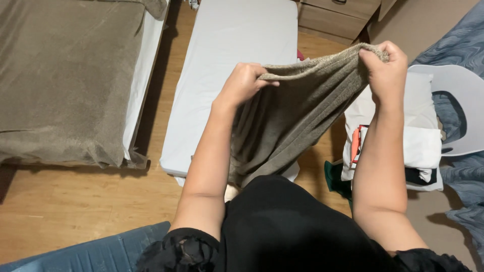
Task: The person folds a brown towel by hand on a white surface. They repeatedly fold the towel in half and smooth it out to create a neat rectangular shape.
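Person: black top fills the lower centre; both bare forearms are raised over the floor [65, 201].
Blue sheet [101, 252]: lies at the lower left edge, clear of the arms.
Towel [287, 121]: grey-brown, held up in front of the chest. Its top edge runs left to right, rising toward the right; the body hangs down to the torso.
Left hand [242, 83]: fingers curled shut, pinching the towel's left corner.
Right hand [385, 68]: closed in a fist on the towel's right corner, held higher than the left.
Open room: bare wood floor to the left of the arms.
White mattress [227, 60]: directly behind the towel, long axis running away from the person.
Bed [65, 75]: far left, brown cover; a floor gap separates it from the mattress.
Folded pile [421, 141]: white, just right of the right forearm.
Drawers [333, 15]: wooden, at the far top edge.
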